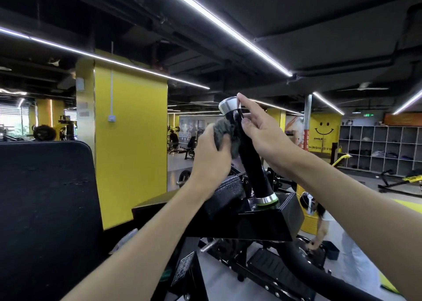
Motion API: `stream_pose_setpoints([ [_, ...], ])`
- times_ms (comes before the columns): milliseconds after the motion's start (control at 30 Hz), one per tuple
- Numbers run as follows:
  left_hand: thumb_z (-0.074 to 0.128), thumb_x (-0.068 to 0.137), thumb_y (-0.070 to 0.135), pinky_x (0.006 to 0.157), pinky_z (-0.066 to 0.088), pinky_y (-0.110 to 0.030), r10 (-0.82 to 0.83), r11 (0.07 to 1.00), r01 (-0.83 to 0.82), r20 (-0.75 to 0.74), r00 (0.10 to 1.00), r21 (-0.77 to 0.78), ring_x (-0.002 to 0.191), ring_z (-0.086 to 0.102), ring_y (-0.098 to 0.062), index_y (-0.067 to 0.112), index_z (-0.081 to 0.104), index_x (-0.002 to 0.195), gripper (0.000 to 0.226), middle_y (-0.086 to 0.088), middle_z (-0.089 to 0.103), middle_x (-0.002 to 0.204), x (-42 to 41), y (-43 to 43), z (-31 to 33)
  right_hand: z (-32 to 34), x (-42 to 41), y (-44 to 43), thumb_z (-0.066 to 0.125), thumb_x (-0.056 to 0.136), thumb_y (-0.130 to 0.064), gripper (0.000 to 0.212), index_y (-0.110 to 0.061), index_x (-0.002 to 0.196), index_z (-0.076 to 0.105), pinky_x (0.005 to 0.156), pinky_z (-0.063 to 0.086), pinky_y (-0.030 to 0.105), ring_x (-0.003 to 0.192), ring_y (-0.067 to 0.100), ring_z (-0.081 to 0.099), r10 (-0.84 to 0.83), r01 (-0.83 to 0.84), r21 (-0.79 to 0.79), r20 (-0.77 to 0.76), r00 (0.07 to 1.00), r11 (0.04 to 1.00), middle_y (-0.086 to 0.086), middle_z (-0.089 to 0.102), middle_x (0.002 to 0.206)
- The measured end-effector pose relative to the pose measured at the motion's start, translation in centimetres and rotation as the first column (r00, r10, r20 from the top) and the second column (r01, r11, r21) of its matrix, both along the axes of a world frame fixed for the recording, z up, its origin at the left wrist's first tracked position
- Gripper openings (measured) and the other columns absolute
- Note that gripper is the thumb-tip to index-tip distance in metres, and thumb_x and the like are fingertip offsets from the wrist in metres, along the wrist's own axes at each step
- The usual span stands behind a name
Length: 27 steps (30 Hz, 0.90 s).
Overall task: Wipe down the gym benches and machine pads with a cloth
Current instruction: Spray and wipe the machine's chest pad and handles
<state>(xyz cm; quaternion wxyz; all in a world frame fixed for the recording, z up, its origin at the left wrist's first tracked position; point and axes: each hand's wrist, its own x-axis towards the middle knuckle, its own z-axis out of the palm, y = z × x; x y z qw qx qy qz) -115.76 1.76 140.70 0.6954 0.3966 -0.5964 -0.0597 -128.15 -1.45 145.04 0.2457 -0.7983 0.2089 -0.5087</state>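
At the left of the frame a black pad (45, 186) is seen, untouched. At centre frame, a grey cloth (222, 132) is bunched in the curled fingers of the left hand (209, 154) and pressed against the tilted black handle (251, 163). Just under its silver cap (228, 105), the handle's top is pinched between thumb and forefinger of the right hand (265, 134). Both forearms are raised.

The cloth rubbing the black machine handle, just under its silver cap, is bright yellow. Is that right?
Not quite. The cloth is grey, not yellow. The head view shows it bunched against the black machine handle, just under its silver cap. The bright yellow belongs to the pillar behind.
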Motion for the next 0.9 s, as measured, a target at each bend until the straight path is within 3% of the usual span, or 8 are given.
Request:
stream_pose_setpoints([
  [100, 0.050, 0.101, 0.009, 0.079, 0.057, -0.038, -0.019, 0.999, 0.014, 0.089, 0.996, 0.050, 0.088, 0.066, -0.021, 0.009, 0.061, 0.106, 0.013, -0.012, 0.068, 0.099, 0.6, 0.3, -1.0, -0.1, 0.1, -0.4, 0.036, 0.106, -0.013, 0.049, -0.041, 0.147, 0.037, 0.086, 0.049, 0.020, 0.112, 0.013, 0.059, 0.005, -0.006, 0.013, 0.037, 0.999, 1.000, -0.002, 0.060, 0.124],
  [167, 0.048, 0.098, 0.017, 0.084, 0.057, -0.048, -0.057, 0.997, 0.059, -0.044, 0.997, 0.040, 0.095, 0.066, -0.028, 0.010, 0.060, 0.107, 0.016, -0.015, 0.067, 0.104, 0.8, 0.1, 0.5, -0.2, 0.2, -0.3, 0.037, 0.106, -0.012, 0.050, -0.040, 0.147, 0.037, 0.088, 0.050, 0.022, 0.115, 0.014, 0.059, 0.011, -0.012, 0.014, 0.047, 0.999, 1.000, -0.002, 0.061, 0.123],
  [267, 0.047, 0.100, 0.023, 0.077, 0.057, -0.045, -0.044, 0.999, 0.046, -0.173, 0.984, 0.010, 0.094, 0.065, -0.028, 0.009, 0.058, 0.106, 0.019, -0.013, 0.066, 0.101, 0.6, -0.2, 2.9, -0.4, 0.1, -0.3, 0.039, 0.105, -0.012, 0.051, -0.042, 0.147, 0.037, 0.104, 0.048, 0.037, 0.115, 0.015, 0.058, 0.005, -0.005, 0.003, 0.058, 0.998, 1.000, -0.005, 0.061, 0.125],
  [433, 0.051, 0.101, 0.017, 0.073, 0.056, -0.040, 0.098, 0.995, -0.098, 0.056, 0.994, -0.012, 0.083, 0.065, -0.020, 0.009, 0.060, 0.103, 0.012, -0.005, 0.066, 0.092, 0.3, -0.2, 0.9, -0.4, 0.1, -0.2, 0.038, 0.106, -0.011, 0.051, -0.038, 0.149, 0.035, 0.104, 0.046, 0.026, 0.118, 0.009, 0.057, 0.019, -0.019, -0.004, 0.060, 0.998, 1.000, -0.009, 0.060, 0.123],
  [600, 0.055, 0.100, 0.014, 0.073, 0.051, -0.029, 0.143, 0.989, -0.148, 0.150, 0.978, 0.023, 0.080, 0.062, -0.007, 0.014, 0.059, 0.105, 0.006, 0.008, 0.064, 0.088, -0.8, 1.3, -2.1, -0.5, 0.5, -0.2, 0.037, 0.105, -0.011, 0.051, -0.040, 0.147, 0.037, 0.093, 0.047, 0.019, 0.115, 0.009, 0.059, 0.002, -0.003, 0.016, 0.079, 0.997, 1.000, 0.001, 0.059, 0.134],
  [667, 0.054, 0.101, 0.014, 0.076, 0.052, -0.030, 0.095, 0.992, -0.105, 0.149, 0.984, 0.063, 0.083, 0.062, -0.007, 0.016, 0.059, 0.105, 0.007, 0.009, 0.065, 0.089, -1.3, 1.7, -3.1, -0.5, 0.7, -0.2, 0.037, 0.105, -0.010, 0.051, -0.038, 0.148, 0.036, 0.089, 0.048, 0.020, 0.108, 0.009, 0.060, -0.017, 0.015, 0.018, 0.086, 0.996, 1.000, 0.002, 0.062, 0.130],
  [767, 0.053, 0.101, 0.016, 0.082, 0.055, -0.036, 0.002, 0.981, -0.042, 0.203, 0.979, 0.192, 0.087, 0.064, -0.011, 0.017, 0.057, 0.105, 0.006, 0.005, 0.067, 0.092, -1.7, 2.5, -4.9, -0.5, 0.8, -0.3, 0.039, 0.105, -0.012, 0.051, -0.040, 0.147, 0.037, 0.093, 0.053, 0.036, 0.101, 0.015, 0.061, -0.018, 0.015, 0.026, 0.105, 0.994, 1.000, 0.002, 0.065, 0.124],
  [900, 0.055, 0.099, 0.016, 0.088, 0.055, -0.039, -0.128, 0.911, -0.060, 0.417, 0.900, 0.409, 0.091, 0.067, -0.021, 0.014, 0.062, 0.105, 0.010, -0.005, 0.071, 0.097, -0.8, 3.2, -5.7, -0.5, 0.7, -0.2, 0.038, 0.105, -0.010, 0.051, -0.039, 0.147, 0.037, 0.079, 0.053, 0.027, 0.094, 0.017, 0.062, -0.009, 0.002, 0.063, 0.116, 0.993, 0.998, 0.003, 0.065, 0.122],
])
